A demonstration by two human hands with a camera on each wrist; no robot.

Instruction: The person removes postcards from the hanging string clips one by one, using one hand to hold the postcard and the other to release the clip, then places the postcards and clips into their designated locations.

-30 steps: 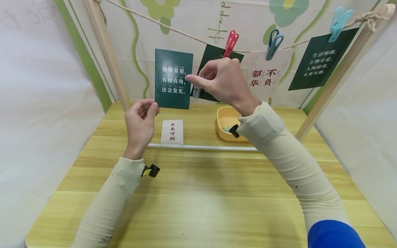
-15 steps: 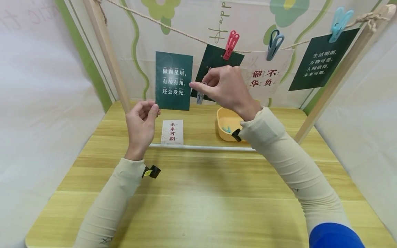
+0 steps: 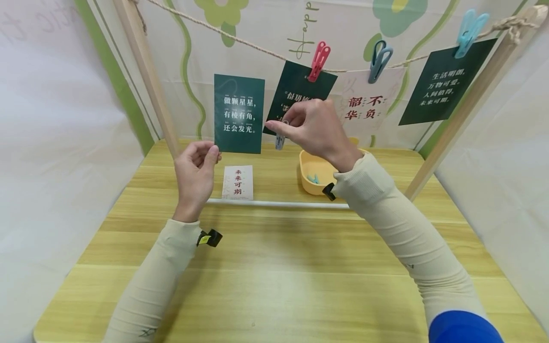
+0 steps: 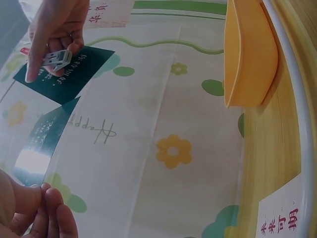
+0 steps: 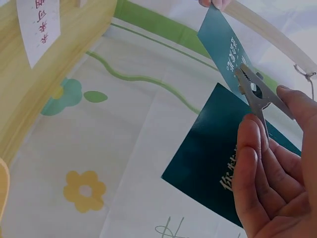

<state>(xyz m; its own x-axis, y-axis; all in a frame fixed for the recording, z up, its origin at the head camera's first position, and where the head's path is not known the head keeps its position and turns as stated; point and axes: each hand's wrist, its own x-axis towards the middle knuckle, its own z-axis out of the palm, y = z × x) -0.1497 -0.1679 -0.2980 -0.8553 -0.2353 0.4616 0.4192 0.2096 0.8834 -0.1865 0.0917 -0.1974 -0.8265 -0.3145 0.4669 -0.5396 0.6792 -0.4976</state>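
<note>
Viewed from the head camera, a person's left hand (image 3: 195, 178) pinches the lower left corner of a rectangular dark green card with white characters (image 3: 238, 114), held upright below a thin brown twine line (image 3: 249, 44) and apart from it. At right, the right hand (image 3: 319, 128) grips a small grey clothespin (image 3: 279, 141) just beside the card and apart from it. Farther right on the twine, a red plastic clothespin (image 3: 319, 62) holds a second dark green card (image 3: 306, 88), a slate-blue clothespin (image 3: 379, 62) a pale card with red characters (image 3: 375, 102) and a light blue clothespin (image 3: 469, 33) a third dark green card (image 3: 448, 83). On the far part of the pale wooden table (image 3: 266, 267) are a small white card with red characters (image 3: 238, 183), at left, and a yellow plastic tray (image 3: 315, 189), at right.

The left wrist camera shows thumb and fingertips clasping the card's edge, a glare on its surface.

The right wrist camera shows thumb and fingers on the grey clothespin's handles, its toothed jaws pointing toward the held card.
</note>
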